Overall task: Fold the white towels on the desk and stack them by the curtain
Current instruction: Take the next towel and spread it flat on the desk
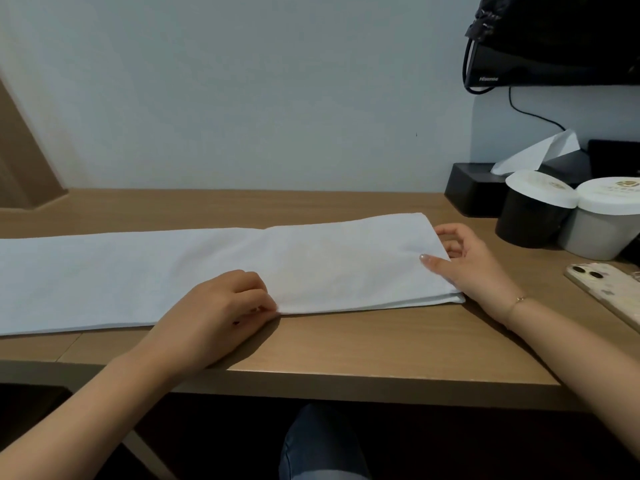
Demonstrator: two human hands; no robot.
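Observation:
A long white towel lies flat across the wooden desk, running off the left edge of the view. Its right third is folded over on itself, making a thicker layer. My left hand has curled fingers that pinch the front corner of the folded layer. My right hand sits at the towel's right end, thumb on top of the fold and fingers curled round its edge. The brown curtain hangs at the far left.
At the right stand a black cup and a grey cup, both with white lids, in front of a black tissue box. A phone lies at the desk's right edge. A television hangs on the wall above.

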